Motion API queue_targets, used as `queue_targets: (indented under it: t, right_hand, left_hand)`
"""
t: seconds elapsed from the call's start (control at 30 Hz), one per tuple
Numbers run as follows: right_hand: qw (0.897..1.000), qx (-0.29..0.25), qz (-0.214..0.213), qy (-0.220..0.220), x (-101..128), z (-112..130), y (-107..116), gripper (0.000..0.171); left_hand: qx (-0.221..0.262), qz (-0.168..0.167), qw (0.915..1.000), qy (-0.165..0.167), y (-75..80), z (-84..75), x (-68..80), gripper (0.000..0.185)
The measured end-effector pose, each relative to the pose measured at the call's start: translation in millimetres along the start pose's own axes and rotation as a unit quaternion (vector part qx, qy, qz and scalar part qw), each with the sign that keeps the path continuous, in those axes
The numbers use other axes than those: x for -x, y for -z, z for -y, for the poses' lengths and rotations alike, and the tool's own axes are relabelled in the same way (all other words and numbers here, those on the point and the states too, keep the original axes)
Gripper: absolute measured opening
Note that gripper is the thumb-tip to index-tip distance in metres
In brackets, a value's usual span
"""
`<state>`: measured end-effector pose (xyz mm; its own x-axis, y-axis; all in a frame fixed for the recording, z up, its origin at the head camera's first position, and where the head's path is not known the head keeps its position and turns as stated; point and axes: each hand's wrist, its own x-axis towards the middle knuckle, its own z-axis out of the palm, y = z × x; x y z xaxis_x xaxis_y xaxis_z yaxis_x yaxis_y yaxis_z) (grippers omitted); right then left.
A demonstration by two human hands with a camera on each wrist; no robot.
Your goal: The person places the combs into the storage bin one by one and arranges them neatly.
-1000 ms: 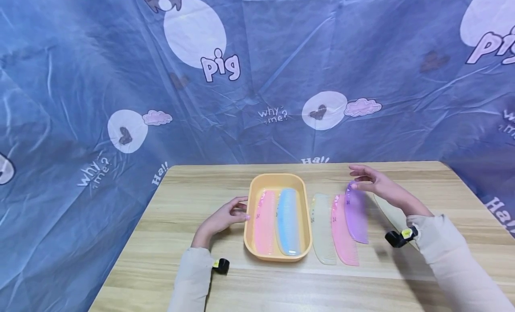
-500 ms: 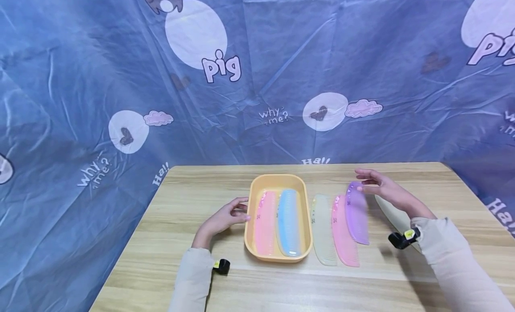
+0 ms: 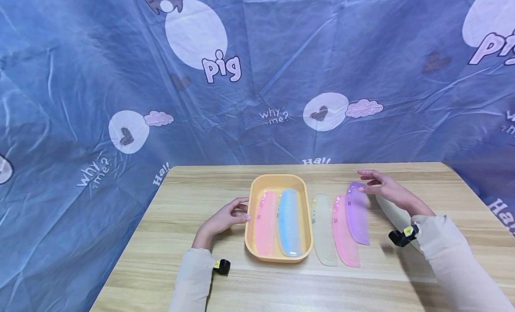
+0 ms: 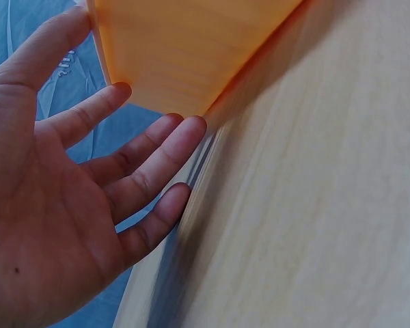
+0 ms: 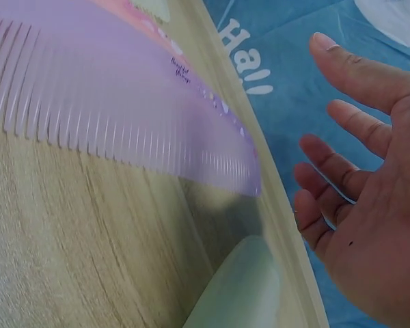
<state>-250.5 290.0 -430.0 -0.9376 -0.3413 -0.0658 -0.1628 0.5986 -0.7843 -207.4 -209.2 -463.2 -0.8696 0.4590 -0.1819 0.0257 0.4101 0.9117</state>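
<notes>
My left hand [image 3: 221, 220] touches the left wall of a yellow plastic tray [image 3: 277, 259] with relaxed, spread fingers; the left wrist view shows fingertips against the tray's side [image 4: 171, 55]. Inside the tray lie a pink comb [image 3: 264, 227] and a blue comb [image 3: 288, 222], side by side. Right of it are a pale translucent comb [image 3: 323, 231], another pink comb [image 3: 344, 234] and a purple comb [image 3: 357, 218]. My right hand [image 3: 388, 192] hovers by the purple comb's far end, holding nothing; in the right wrist view its fingers stand apart from that comb [image 5: 143, 89].
A pale green piece [image 3: 394, 211] with a rounded end lies under the right forearm, partly hidden. The wooden table [image 3: 177, 204] ends at the back before a blue printed cloth [image 3: 277, 137]. Both wrists carry small black cameras.
My right hand has shifted slightly to the right, away from the purple comb's far end. The combs, the tray and my left hand stay in place.
</notes>
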Motion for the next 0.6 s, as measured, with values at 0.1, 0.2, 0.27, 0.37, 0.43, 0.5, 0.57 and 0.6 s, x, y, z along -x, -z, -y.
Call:
queue_targets:
  t: [0.1, 0.2, 0.27, 0.37, 0.43, 0.5, 0.57, 0.6]
  right_hand:
    - [1.000, 0.010, 0.000, -0.003, -2.0, -3.1, -0.2, 0.064]
    - [1.000, 0.021, 0.001, -0.001, -3.4, -6.1, -1.2, 0.064]
    - [1.000, 0.030, 0.001, 0.001, -4.2, -8.2, -2.0, 0.064]
    - [0.999, 0.040, 0.002, 0.001, -5.0, -10.3, -3.0, 0.064]
    - [0.999, 0.047, 0.004, 0.001, -6.1, -12.0, -3.5, 0.064]
    - [0.999, 0.051, 0.006, 0.001, -7.2, -13.6, -3.8, 0.064]
    - [0.998, 0.055, 0.007, -0.002, -8.5, -15.1, -4.0, 0.063]
    - [0.998, 0.056, 0.009, -0.002, -9.0, -15.8, -4.2, 0.064]
  left_hand:
    - [-0.001, -0.002, 1.0000, -0.003, -0.4, -1.0, 0.5, 0.064]
    - [0.003, 0.000, 1.0000, -0.005, -0.7, 0.0, 0.6, 0.064]
    - [0.009, 0.003, 0.9999, -0.007, -0.8, 1.1, 0.2, 0.064]
    - [0.020, 0.008, 0.9997, -0.007, -0.8, 1.5, 0.4, 0.065]
    - [0.021, 0.009, 0.9997, -0.005, -0.8, 1.6, 0.2, 0.065]
    - [0.020, 0.008, 0.9998, -0.004, -0.6, 1.5, 0.3, 0.065]
    - [0.020, 0.007, 0.9998, -0.003, -0.4, 1.7, 0.1, 0.065]
    - [0.020, 0.007, 0.9998, -0.003, -0.4, 1.9, 0.1, 0.065]
